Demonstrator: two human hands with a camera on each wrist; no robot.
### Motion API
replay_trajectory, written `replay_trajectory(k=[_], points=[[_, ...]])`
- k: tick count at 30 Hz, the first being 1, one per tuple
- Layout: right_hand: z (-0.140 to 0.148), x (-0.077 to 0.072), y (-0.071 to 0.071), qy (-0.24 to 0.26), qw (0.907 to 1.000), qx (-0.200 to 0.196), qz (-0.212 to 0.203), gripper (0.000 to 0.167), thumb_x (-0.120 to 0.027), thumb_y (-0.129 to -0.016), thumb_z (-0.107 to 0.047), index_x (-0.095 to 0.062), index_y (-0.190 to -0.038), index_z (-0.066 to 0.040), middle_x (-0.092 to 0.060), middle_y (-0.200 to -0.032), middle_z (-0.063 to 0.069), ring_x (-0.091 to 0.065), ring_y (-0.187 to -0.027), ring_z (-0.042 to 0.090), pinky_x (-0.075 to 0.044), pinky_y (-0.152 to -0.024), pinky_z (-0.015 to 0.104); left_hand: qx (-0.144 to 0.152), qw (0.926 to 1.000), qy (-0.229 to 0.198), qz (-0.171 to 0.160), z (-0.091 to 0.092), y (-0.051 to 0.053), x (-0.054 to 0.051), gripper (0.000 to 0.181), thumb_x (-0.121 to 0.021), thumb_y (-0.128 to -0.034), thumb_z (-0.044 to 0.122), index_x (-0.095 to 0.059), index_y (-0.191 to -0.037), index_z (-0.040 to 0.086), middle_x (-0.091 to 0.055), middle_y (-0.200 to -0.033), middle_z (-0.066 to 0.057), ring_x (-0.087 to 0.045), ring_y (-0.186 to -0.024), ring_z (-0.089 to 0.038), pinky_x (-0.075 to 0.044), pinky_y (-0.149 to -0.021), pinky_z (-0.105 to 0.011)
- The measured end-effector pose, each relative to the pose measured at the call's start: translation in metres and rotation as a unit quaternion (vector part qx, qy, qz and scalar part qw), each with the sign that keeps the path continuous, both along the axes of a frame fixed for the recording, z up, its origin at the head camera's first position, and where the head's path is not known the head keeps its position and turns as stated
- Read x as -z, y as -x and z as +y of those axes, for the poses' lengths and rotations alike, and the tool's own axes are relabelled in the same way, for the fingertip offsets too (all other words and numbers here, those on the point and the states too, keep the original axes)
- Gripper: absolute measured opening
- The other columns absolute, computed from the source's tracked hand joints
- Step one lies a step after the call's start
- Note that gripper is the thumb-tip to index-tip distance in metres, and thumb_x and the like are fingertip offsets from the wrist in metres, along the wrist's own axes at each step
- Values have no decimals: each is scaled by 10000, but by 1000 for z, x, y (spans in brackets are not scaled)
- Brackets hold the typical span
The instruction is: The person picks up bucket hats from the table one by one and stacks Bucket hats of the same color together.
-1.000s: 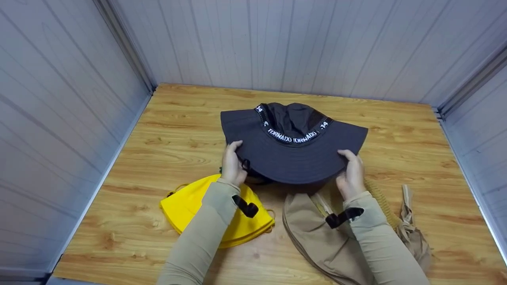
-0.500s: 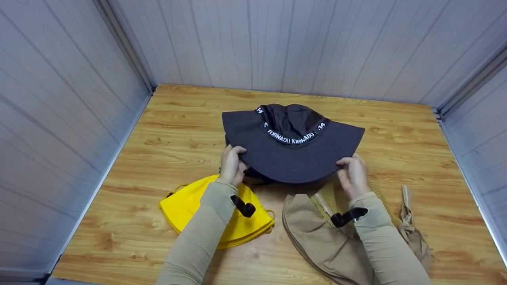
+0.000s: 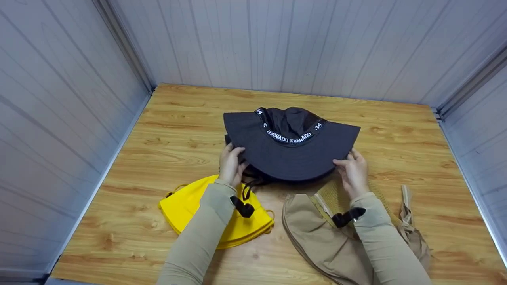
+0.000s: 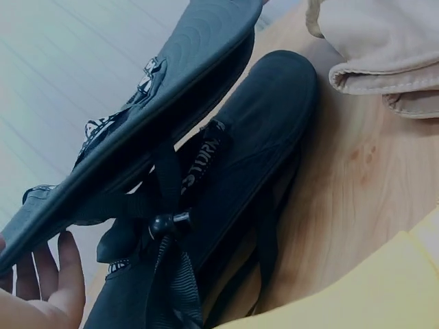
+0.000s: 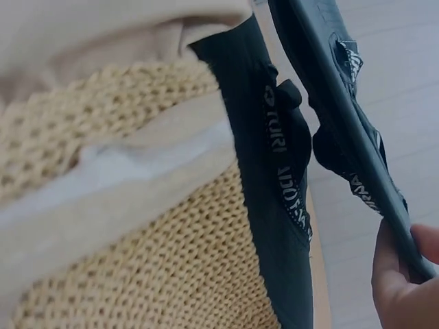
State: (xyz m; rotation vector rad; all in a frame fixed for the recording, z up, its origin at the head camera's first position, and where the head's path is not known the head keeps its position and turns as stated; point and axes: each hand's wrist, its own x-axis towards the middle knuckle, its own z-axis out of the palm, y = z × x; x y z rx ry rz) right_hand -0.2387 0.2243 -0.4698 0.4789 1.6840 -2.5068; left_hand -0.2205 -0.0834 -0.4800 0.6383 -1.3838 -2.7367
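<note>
A dark grey bucket hat [image 3: 289, 162] with white lettering on its inner band is held brim toward me, its inside showing. My left hand [image 3: 231, 164] pinches the left side of the brim, thumb on top. On the right side, my right hand [image 3: 352, 172] pinches the brim between thumb and fingers. Beneath it, a second dark hat [image 4: 267, 103] lies on the table, apart from the held one in the left wrist view. A black strap with a cord lock [image 4: 164, 225] hangs between the two. In the head view the lower hat is mostly hidden.
A folded yellow hat [image 3: 241, 229] lies under my left forearm. Below my right forearm are a folded beige hat [image 3: 321, 241] and a woven straw hat [image 5: 171, 253] with a cloth tie [image 3: 408, 221]. Pale panel walls [image 3: 277, 43] enclose the wooden table [image 3: 178, 130].
The held hat has come down slightly, and its right edge has moved a little left. A black strap now shows hanging over the yellow hat. The other hats have stayed put.
</note>
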Motion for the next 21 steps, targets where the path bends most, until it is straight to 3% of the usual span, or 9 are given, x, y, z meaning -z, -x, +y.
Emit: replay_trajectory(k=[2, 5, 13, 21], points=[[0, 2, 1, -183, 9998, 56, -25, 794, -462, -865, 240, -192, -1566, -16, -347, -1573, 183, -677, -815, 9, -546, -715, 161, -34, 10000, 27, -53, 0, 0, 2, 555, -476, -979, 18, -330, -1514, 51, -491, -1452, -145, -538, -1290, -288, -474, -1061, -440], [1, 6, 2, -444, 9988, 200, -101, 791, -504, -861, 227, -215, -1556, -15, -397, -1539, 177, -670, -744, 0, -543, -682, 157, -80, 9998, 67, -147, 0, 0, 5, 574, -468, -985, 18, -297, -1532, 51, -464, -1477, -147, -514, -1319, -294, -453, -1084, -462], [1, 13, 5, -1335, 9891, 587, -206, 718, -625, -814, 197, -358, -1453, 6, -595, -1118, 6, -628, -724, 11, -536, -611, 164, -90, 9989, 176, -429, -1, 3, 4, 604, -467, -996, 15, -253, -1557, 75, -386, -1547, -125, -481, -1354, -294, -427, -1106, -480], [-1, 19, 5, -1356, 9865, 915, -78, 498, -661, -769, 219, -381, -1039, -92, -593, -911, -15, -588, -547, 36, -524, -554, 181, 65, 9974, 80, -719, -3, 6, 3, 590, -435, -1009, -12, -267, -1561, 115, -401, -1551, -107, -484, -1348, -287, -398, -1125, -500]])
